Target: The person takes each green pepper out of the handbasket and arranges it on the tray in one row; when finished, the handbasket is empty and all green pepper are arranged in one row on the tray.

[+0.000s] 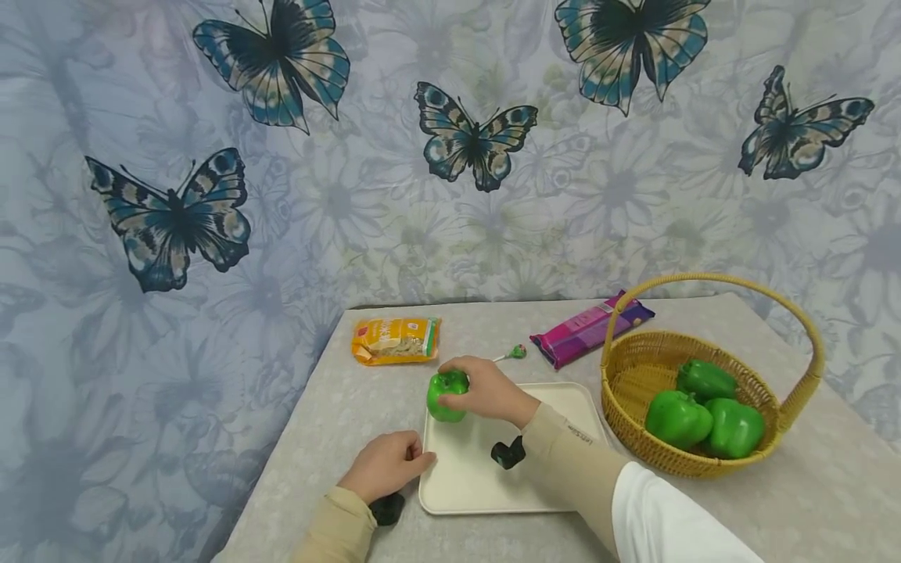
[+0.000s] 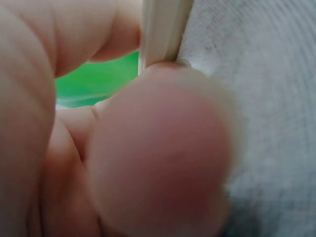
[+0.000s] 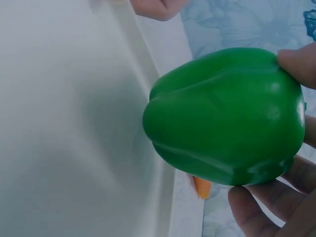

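Observation:
My right hand grips a green bell pepper near its top, over the far left corner of a cream tray. In the right wrist view the pepper fills the middle, with thumb and fingertips around one end and the tray beside it. My left hand is at the tray's left edge. Up close in the left wrist view, thumb and fingers pinch the tray's rim, and a patch of green pepper shows through the gap.
A yellow wicker basket with a tall handle stands right of the tray, three green bell peppers inside. Behind the tray lie an orange food packet, a lollipop and a purple packet. A butterfly-patterned wall covering backs the table.

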